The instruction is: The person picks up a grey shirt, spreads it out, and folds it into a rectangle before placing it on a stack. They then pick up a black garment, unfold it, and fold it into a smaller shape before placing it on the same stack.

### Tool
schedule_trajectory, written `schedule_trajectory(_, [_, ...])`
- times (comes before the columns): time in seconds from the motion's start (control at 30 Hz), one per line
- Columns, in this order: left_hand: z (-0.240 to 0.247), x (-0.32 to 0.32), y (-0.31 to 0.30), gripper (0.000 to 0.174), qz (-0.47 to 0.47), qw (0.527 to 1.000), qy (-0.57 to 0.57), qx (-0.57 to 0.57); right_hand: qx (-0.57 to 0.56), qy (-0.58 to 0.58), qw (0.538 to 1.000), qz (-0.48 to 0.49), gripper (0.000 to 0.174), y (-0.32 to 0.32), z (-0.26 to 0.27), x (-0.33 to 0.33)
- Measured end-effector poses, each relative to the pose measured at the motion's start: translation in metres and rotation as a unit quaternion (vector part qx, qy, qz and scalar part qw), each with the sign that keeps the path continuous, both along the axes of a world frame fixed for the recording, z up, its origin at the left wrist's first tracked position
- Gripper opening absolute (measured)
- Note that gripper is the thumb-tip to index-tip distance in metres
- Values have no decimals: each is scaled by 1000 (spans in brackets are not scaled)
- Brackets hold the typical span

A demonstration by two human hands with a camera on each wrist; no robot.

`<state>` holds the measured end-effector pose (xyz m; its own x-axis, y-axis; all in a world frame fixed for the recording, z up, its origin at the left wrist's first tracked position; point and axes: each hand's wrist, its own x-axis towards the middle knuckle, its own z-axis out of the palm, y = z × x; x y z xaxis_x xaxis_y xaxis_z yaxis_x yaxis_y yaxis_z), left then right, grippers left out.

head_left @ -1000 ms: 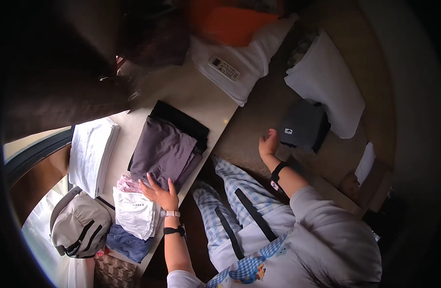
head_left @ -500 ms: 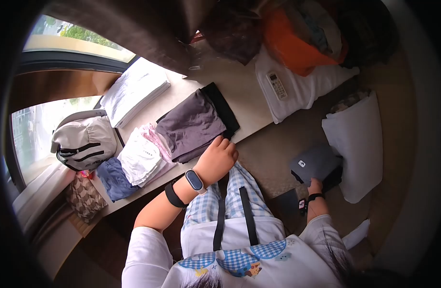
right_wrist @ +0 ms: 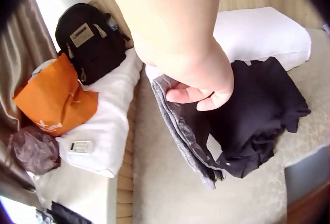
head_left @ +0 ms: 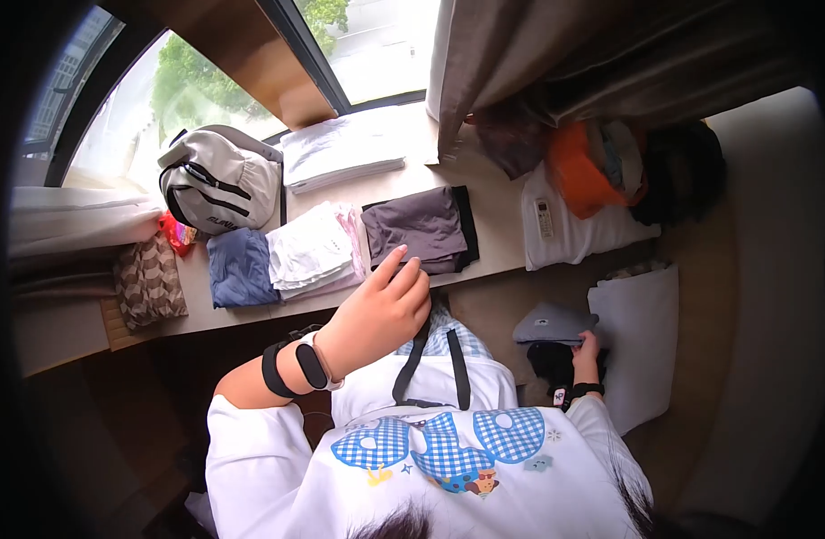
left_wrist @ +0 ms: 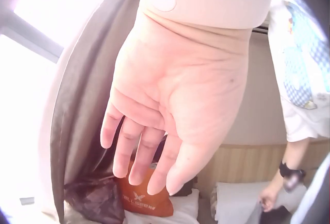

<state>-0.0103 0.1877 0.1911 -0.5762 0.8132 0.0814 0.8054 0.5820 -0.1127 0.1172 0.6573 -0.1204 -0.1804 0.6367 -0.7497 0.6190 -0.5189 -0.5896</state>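
Head view: grey garment point(head_left: 553, 325) is in right hand point(head_left: 587, 350)

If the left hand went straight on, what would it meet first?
Probably the folded purple-grey garment, in line with the left hand in the head view; depth is unclear, so it might pass above.

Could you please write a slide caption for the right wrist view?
The right hand grips a gray garment beside black clothing, with an orange bag and black backpack in view.
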Motion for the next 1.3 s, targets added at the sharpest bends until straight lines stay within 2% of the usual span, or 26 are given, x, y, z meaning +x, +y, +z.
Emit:
schedule_trajectory(0.03, [11, 8, -12, 19, 2, 1000, 13, -1, 13, 21, 998, 49, 7, -30, 32, -14])
schedule_trajectory(0.17, [40, 37, -62, 18, -7, 999, 33, 3, 100, 144, 945, 278, 13, -95, 61, -19])
schedule_trajectory(0.2, [43, 45, -73, 18, -14, 999, 39, 2, 114, 192, 940, 257, 10, -131, 82, -25])
schedule_trajectory(0.27, [46, 56, -95, 19, -27, 998, 60, -6, 13, 252, 909, 332, 11, -187, 127, -34])
schedule_trajectory(0.3, [46, 62, -105, 16, -30, 997, 68, -4, -29, 277, 873, 399, 10, -210, 144, -36])
schedule_trajectory(0.33, [45, 67, -115, 15, -32, 997, 72, -10, -68, 300, 831, 464, 9, -233, 163, -37])
schedule_trajectory(0.37, [42, 71, -124, 15, -36, 996, 76, -16, -86, 345, 739, 572, 7, -268, 205, -41])
schedule_trajectory(0.4, [39, 74, -132, 15, -40, 996, 79, -24, -102, 382, 632, 667, 6, -309, 255, -48])
schedule_trajectory(0.47, [24, 79, -146, 12, -16, 997, 79, -22, -40, 498, 395, 771, 5, -377, 325, -49])
schedule_trajectory(0.53, [11, 82, -157, 11, 22, 997, 60, -35, -98, 568, 310, 756, 5, -427, 360, -42])
schedule_trajectory(0.6, [5, 85, -165, 12, 51, 998, 30, -13, -32, 582, 275, 765, 8, -468, 381, -43])
schedule_trajectory(0.7, [3, 91, -171, 13, 58, 998, -7, 33, 11, 671, 264, 693, 12, -512, 365, -39])
schedule_trajectory(0.8, [10, 104, -185, 15, 124, 961, -166, 182, 47, 694, 313, 646, 11, -519, 369, -48])
schedule_trajectory(0.83, [15, 107, -190, 18, 160, 924, -285, 198, 40, 690, 344, 636, 11, -519, 369, -50])
schedule_trajectory(0.87, [-3, 110, -196, 26, 220, 862, -412, 199, 34, 685, 374, 624, 11, -519, 368, -51])
schedule_trajectory(0.93, [-19, 123, -201, 40, 132, 730, -560, 369, 62, 679, 396, 615, 13, -516, 374, -56])
schedule_trajectory(0.97, [-29, 130, -203, 44, 105, 701, -594, 380, 61, 702, 391, 592, 13, -516, 375, -57])
schedule_trajectory(1.03, [-49, 138, -208, 52, 47, 638, -657, 398, 73, 737, 339, 581, 13, -511, 374, -64])
schedule_trajectory(1.07, [-56, 139, -206, 58, 156, 537, -753, 348, 80, 752, 315, 574, 13, -507, 373, -67])
schedule_trajectory(1.13, [-61, 144, -211, 66, 202, 505, -757, 363, 72, 751, 323, 571, 13, -498, 369, -72])
schedule_trajectory(1.23, [-54, 143, -205, 72, 263, 582, -718, 276, 59, 733, 352, 579, 13, -483, 366, -78])
schedule_trajectory(1.27, [-45, 141, -202, 76, 269, 582, -724, 254, 53, 730, 347, 587, 13, -481, 365, -79])
schedule_trajectory(1.3, [-51, 141, -201, 76, 276, 550, -742, 265, 48, 726, 342, 595, 12, -480, 363, -79])
